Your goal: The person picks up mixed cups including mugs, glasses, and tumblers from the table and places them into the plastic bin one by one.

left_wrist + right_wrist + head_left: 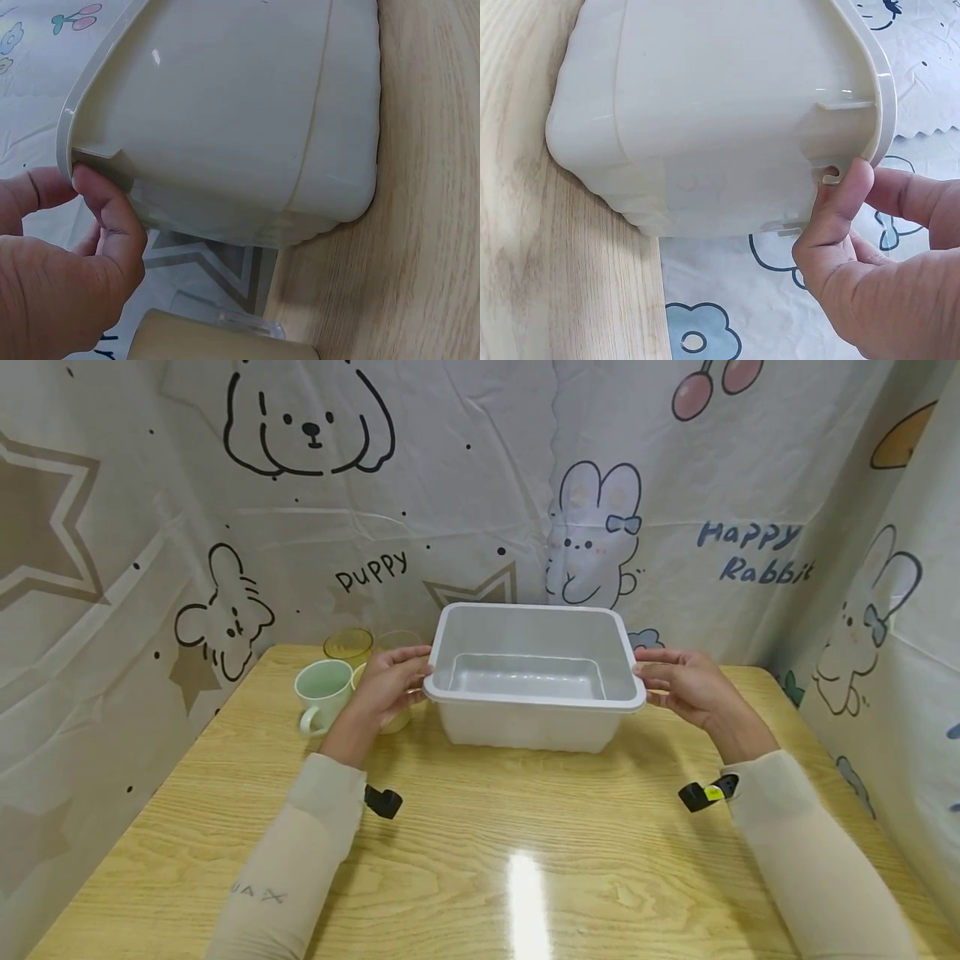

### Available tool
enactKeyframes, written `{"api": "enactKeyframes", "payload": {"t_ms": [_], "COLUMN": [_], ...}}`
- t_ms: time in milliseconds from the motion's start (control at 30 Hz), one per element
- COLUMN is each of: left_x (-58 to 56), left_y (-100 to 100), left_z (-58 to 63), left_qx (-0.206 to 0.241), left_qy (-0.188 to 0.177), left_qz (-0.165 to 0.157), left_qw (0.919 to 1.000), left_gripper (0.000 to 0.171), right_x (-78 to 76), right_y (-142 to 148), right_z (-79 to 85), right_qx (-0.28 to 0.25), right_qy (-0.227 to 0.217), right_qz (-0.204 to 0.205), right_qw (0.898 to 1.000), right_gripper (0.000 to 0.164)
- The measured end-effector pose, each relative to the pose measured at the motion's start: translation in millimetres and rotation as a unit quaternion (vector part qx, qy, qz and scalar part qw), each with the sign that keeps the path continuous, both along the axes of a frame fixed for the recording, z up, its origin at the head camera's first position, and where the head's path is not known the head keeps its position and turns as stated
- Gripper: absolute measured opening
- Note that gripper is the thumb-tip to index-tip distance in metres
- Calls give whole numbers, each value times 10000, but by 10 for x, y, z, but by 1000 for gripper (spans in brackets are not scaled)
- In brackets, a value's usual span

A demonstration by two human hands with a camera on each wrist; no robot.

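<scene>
1. Nearest: cream sleeves (285, 852) on both forearms, stretched above a wood-grain table (442, 835), with a bright streak of glare on the front part.
2. At the cuffs: small black wrist cameras (384, 802), with a yellow patch on the right one.
3. Farther in: left hand (386, 687) and right hand (678, 687), thumbs and fingers bent, pinching opposite short ends of one rim.
4. Between the hands: a white bin (525, 727), upright toward the back of the table; base at or just above the wood, hard to tell which.
5. By the left hand: a pale green mug (324, 693), upright, handle toward the near side; partly hidden by the fingers, a cream cup (397, 720).
6. Behind these: an amber glass (348, 645) and, to its right, a clear glass (400, 638).
7. Farthest: a white printed cloth (465, 485) with rabbits, stars and lettering.
</scene>
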State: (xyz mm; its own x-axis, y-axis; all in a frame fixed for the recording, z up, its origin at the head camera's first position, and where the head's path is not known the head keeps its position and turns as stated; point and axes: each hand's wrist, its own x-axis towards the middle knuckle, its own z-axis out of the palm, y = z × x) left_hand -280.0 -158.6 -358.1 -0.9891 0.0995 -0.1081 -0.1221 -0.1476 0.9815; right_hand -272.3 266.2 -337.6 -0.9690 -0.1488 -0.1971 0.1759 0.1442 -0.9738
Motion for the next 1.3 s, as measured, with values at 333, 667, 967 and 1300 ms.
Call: {"api": "enactKeyframes", "payload": {"t_ms": [333, 667, 967, 1300], "left_x": [79, 160, 271, 414], "left_y": [-32, -59, -104, -169], "left_z": [-10, -3, 7, -17], "left_qx": [9, -66, -111, -195], "left_qy": [52, 95, 109, 58], "left_qz": [-86, -161, -248, -320], "left_qw": [9999, 9998, 9996, 9993], "left_gripper": [43, 45, 45, 47], "right_x": [90, 213, 316, 442], "right_y": [-5, -12, -25, -49], "right_z": [-8, -12, -19, -25], "right_qx": [257, 292, 277, 293], "right_qy": [116, 203, 309, 410], "right_qz": [43, 178, 302, 423], "right_qw": [9996, 9992, 9987, 9978], "right_gripper": [52, 55, 56, 55]}}
